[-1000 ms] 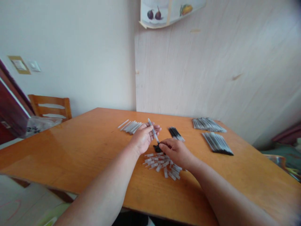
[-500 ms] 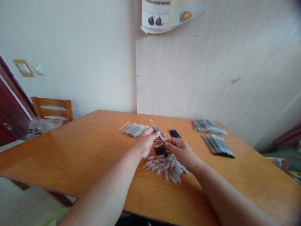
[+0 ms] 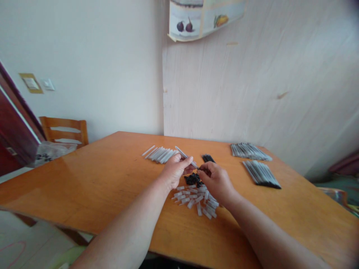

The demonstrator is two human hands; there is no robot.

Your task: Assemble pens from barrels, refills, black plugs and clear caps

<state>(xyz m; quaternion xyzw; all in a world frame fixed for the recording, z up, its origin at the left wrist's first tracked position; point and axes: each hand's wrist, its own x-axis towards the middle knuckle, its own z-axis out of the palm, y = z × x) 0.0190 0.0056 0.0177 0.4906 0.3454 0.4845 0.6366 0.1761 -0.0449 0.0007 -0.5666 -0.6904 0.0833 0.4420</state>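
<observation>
Between the thumb and fingers of my left hand (image 3: 177, 170) is a translucent pen barrel (image 3: 183, 153), its far end tilted up to the left. My right hand (image 3: 214, 177) is closed in a pinch at the barrel's lower right end, where a small dark piece shows; the fingertips hide most of it. Under the hands lies a heap of small black parts (image 3: 192, 179). Nearer to me, several translucent white caps (image 3: 195, 197) are scattered. A row of pale barrels (image 3: 159, 154) lies just beyond my left hand, and thin black sticks (image 3: 208, 158) lie behind my right.
The wooden table (image 3: 98, 179) carries two bundles of finished-looking grey pens at the right, a far bundle (image 3: 249, 151) and a nearer one (image 3: 261, 174) with black ends. A wooden chair (image 3: 66, 127) and a plastic bag (image 3: 53, 151) stand at the left, the wall behind.
The pen barrel has tipped lower, its far end moving left and down. My right hand has curled more, and a dark piece now shows at the barrel's end.
</observation>
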